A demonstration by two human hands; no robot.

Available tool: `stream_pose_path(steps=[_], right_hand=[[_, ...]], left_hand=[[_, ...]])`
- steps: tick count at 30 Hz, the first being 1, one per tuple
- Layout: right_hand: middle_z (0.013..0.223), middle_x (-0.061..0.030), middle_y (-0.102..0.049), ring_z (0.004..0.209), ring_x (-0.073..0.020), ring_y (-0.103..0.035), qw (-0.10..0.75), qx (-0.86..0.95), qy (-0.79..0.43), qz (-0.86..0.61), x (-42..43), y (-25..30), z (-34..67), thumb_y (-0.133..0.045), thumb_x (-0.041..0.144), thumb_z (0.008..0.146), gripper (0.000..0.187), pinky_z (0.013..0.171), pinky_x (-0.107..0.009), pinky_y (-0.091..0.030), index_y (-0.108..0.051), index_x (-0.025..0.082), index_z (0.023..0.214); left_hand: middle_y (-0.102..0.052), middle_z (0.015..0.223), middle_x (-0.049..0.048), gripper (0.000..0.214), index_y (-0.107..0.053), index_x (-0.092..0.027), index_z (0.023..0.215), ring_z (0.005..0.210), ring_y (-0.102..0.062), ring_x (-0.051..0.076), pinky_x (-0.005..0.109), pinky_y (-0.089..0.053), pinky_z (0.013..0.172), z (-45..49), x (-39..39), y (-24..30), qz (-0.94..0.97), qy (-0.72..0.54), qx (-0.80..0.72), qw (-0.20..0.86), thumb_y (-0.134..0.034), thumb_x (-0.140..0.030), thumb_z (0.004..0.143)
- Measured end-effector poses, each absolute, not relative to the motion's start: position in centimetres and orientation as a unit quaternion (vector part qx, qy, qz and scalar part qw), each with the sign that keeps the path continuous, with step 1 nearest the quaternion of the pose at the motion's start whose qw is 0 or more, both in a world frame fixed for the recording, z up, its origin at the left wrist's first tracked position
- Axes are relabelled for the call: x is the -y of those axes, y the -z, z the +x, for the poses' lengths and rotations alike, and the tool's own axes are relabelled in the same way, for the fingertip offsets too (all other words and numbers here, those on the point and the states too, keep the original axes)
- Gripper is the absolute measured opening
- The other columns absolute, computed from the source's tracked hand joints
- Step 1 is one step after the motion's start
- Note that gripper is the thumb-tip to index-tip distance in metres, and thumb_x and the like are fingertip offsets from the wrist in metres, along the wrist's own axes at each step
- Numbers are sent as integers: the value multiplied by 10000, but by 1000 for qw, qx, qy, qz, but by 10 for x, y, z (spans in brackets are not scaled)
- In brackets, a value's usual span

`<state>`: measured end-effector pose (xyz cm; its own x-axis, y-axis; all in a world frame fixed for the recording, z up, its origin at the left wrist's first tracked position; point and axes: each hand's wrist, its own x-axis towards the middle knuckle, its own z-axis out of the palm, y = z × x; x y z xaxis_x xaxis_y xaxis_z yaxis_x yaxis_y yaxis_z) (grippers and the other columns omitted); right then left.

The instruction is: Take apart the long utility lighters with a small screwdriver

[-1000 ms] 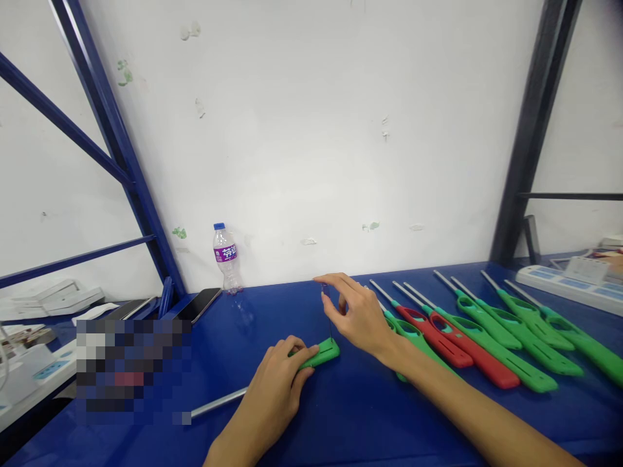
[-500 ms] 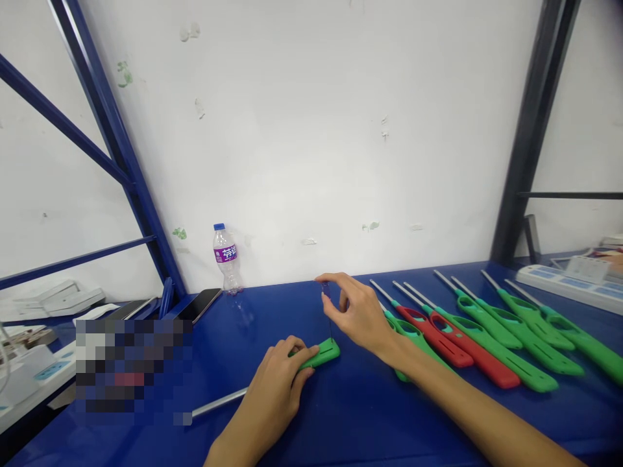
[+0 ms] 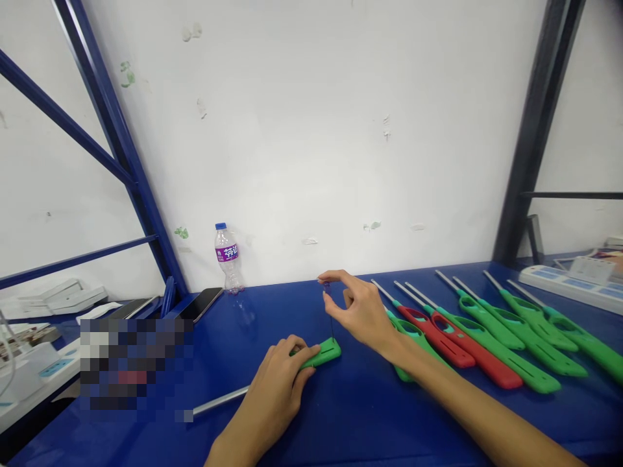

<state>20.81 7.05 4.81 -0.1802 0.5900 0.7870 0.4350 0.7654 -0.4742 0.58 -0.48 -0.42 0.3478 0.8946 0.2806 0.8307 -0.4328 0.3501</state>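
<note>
My left hand [image 3: 282,379] lies closed over a green long-nozzle lighter [image 3: 325,353] and presses it flat on the blue table [image 3: 360,415]. The lighter's metal tube [image 3: 219,402] sticks out to the left. My right hand [image 3: 357,310] hovers above the lighter's handle end. Its thumb and forefinger pinch the top of a thin dark screwdriver [image 3: 329,314], which stands upright with its tip on the green handle.
A row of several green and red lighters [image 3: 481,337] lies to the right. A water bottle [image 3: 228,256] stands by the wall, with a phone [image 3: 199,303] beside it. White power strips [image 3: 569,282] sit far right. Blue and dark rack posts flank the table.
My right hand's fingers have curled slightly around the screwdriver's top; the view has shifted a little. The left hand and the lighter have stayed put.
</note>
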Motion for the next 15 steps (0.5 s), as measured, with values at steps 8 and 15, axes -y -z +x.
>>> stream_pose_path(steps=[8, 15], right_hand=[[891, 16, -759, 451, -89, -438, 547, 762, -85, -336, -70, -49, 209, -604, 150, 846, 260, 496, -250, -356, -688, 242, 1074], [481, 90, -402, 397, -105, -320, 528, 767, -121, -345, -68, -52, 208, -599, 184, 837, 218, 455, -257, -256, -722, 254, 1003]], left_hand=[[-616, 1219, 29, 408, -594, -358, 1401, 1047, -582, 220, 396, -477, 947, 6, 4, 5, 818, -223, -525, 71, -494, -202, 1038], [-622, 1204, 31, 417, -589, -363, 1405, 1036, -589, 218, 407, -475, 952, 7, 4, 3, 823, -218, -521, 61, -487, -197, 1036]])
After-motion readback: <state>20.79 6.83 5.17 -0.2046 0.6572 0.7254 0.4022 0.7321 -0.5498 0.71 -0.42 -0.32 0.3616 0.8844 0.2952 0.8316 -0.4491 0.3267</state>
